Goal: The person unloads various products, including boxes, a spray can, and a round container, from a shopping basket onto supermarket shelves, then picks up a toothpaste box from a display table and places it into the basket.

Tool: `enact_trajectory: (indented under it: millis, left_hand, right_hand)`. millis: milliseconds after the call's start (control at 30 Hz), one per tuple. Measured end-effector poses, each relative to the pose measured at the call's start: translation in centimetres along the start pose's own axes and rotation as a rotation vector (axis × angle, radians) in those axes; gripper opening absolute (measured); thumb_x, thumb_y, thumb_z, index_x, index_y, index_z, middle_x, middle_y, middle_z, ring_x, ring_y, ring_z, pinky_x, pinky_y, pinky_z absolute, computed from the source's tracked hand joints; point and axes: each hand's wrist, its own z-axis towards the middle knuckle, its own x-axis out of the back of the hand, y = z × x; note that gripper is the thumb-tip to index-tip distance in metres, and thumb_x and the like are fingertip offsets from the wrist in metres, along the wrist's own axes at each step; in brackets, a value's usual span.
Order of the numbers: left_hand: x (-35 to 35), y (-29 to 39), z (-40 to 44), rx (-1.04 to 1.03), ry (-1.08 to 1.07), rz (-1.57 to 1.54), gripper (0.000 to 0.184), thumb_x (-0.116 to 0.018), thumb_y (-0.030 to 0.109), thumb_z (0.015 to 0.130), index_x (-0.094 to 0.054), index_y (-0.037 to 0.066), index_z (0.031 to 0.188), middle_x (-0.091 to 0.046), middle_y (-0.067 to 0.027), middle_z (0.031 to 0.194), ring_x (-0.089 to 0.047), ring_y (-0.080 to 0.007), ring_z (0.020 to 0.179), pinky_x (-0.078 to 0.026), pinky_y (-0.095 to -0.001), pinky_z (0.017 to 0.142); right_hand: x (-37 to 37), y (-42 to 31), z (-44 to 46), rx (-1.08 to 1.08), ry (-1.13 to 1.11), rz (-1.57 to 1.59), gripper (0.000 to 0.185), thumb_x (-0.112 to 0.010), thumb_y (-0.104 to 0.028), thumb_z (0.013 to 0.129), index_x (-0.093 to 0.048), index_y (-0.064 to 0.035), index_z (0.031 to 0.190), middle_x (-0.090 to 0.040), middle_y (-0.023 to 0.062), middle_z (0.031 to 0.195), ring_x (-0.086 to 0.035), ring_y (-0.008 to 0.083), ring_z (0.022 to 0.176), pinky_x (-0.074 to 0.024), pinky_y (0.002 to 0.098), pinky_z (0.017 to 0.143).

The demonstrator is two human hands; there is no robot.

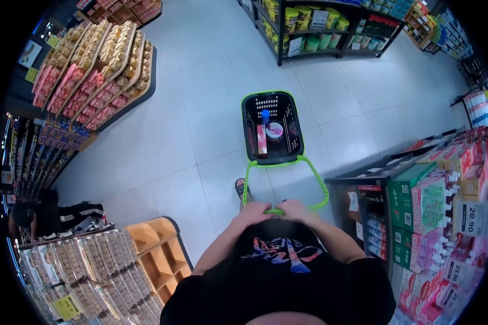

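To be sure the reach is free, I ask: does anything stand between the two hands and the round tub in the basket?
Yes. Before the left hand and right hand, the basket's near wall stands in front of the round tub. The pink box lies to the tub's left; nothing visible covers the lid.

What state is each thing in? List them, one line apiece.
Black plastic basket with green rim: open-topped, partly filled.
Green plastic handle: swung toward the person, held.
Left hand: closed on handle.
Right hand: closed on handle.
Long pink-and-white box: inside basket.
Round pink-and-white container: inside basket, seal unclear.
Black shelf with yellow tubs: stocked.
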Motion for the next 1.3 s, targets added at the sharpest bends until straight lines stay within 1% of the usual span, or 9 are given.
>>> enact_trajectory:
  millis: [67,300,400,500,633,700,933,1133,1300]
  left_hand:
    - [3.0,-1.4,-0.1,-0.075,0.038,0.077,0.036,-0.062,0.042,0.087,-0.065,0.006,0.094,-0.066,-0.0204,0.085,-0.065,-0.0382,0.083,-0.050,-0.0476,0.073]
    - [12.5,-6.5,1.5,-0.180,-0.047,0.177,0.033,-0.062,0.039,0.087,-0.062,0.006,0.094,-0.067,-0.0176,0.085,-0.065,-0.0379,0.083,-0.050,-0.0480,0.072]
    - [15.3,-7.7,2.3,-0.208,-0.138,0.218,0.034,-0.063,0.039,0.086,-0.062,0.007,0.095,-0.068,-0.0176,0.086,-0.065,-0.0383,0.084,-0.050,-0.0486,0.073]
    - [16.8,-9.0,2.7,-0.232,-0.216,0.267,0.035,-0.063,0.039,0.086,-0.062,0.006,0.097,-0.068,-0.0189,0.087,-0.065,-0.0388,0.086,-0.050,-0.0493,0.074]
    - [17.2,-10.7,3.1,-0.272,-0.237,0.313,0.038,-0.062,0.043,0.086,-0.062,0.006,0.096,-0.068,-0.0200,0.086,-0.065,-0.0392,0.086,-0.051,-0.0490,0.074]
    - [17.5,-10.9,3.3,-0.278,-0.242,0.305,0.039,-0.062,0.044,0.087,-0.063,0.006,0.095,-0.068,-0.0200,0.086,-0.065,-0.0393,0.086,-0.051,-0.0490,0.075]
    - [17.9,-11.3,5.1,-0.240,-0.342,0.282,0.045,-0.059,0.050,0.087,-0.066,0.007,0.098,-0.069,-0.0205,0.088,-0.066,-0.0391,0.086,-0.051,-0.0487,0.076]
    - [17.7,-10.5,6.8,-0.230,-0.467,0.213,0.044,-0.060,0.050,0.086,-0.068,0.007,0.089,-0.069,-0.0179,0.082,-0.067,-0.0363,0.082,-0.051,-0.0455,0.073]
    - [16.7,-9.1,8.3,-0.272,-0.454,0.271,0.042,-0.062,0.048,0.085,-0.069,0.007,0.087,-0.069,-0.0168,0.081,-0.067,-0.0352,0.081,-0.051,-0.0443,0.073]
  right_hand:
    - [0.7,-1.2,2.2,-0.082,0.073,-0.006,0.038,-0.067,-0.035,0.081,-0.064,-0.0148,0.113,-0.067,0.0196,0.096,-0.064,0.0386,0.094,-0.0508,0.0505,0.082]
    - [5.2,-7.0,7.7,-0.145,0.374,-0.005,0.033,-0.066,-0.027,0.082,-0.061,-0.0046,0.105,-0.065,0.0195,0.094,-0.063,0.0386,0.092,-0.0493,0.0504,0.081]
    - [5.5,-8.4,9.5,-0.184,0.415,-0.063,0.031,-0.067,-0.027,0.080,-0.060,-0.0056,0.102,-0.066,0.0164,0.094,-0.064,0.0357,0.094,-0.0491,0.0471,0.083]
    - [5.1,-9.4,10.9,-0.227,0.388,-0.045,0.037,-0.069,-0.028,0.079,-0.059,-0.0051,0.107,-0.065,0.0173,0.101,-0.062,0.0352,0.102,-0.0474,0.0468,0.088]
    - [5.1,-9.6,11.9,-0.234,0.396,-0.054,0.037,-0.070,-0.028,0.080,-0.059,-0.0048,0.107,-0.065,0.0172,0.100,-0.064,0.0359,0.098,-0.0495,0.0468,0.085]
    - [5.3,-9.6,12.4,-0.202,0.384,-0.087,0.036,-0.070,-0.029,0.080,-0.059,-0.0044,0.104,-0.066,0.0171,0.092,-0.065,0.0365,0.090,-0.0516,0.0470,0.080]
    - [6.1,-9.8,12.6,-0.278,0.392,-0.018,0.033,-0.070,-0.027,0.081,-0.060,-0.0042,0.103,-0.067,0.0184,0.093,-0.065,0.0372,0.090,-0.0514,0.0481,0.080]
    - [5.5,-8.4,11.8,-0.281,0.411,0.074,0.037,-0.070,-0.025,0.081,-0.060,-0.0047,0.109,-0.067,0.0189,0.094,-0.065,0.0375,0.092,-0.0507,0.0484,0.081]
    - [5.5,-6.0,10.5,-0.259,0.467,0.134,0.034,-0.069,-0.027,0.080,-0.061,-0.0051,0.105,-0.068,0.0188,0.095,-0.066,0.0376,0.093,-0.0515,0.0479,0.081]
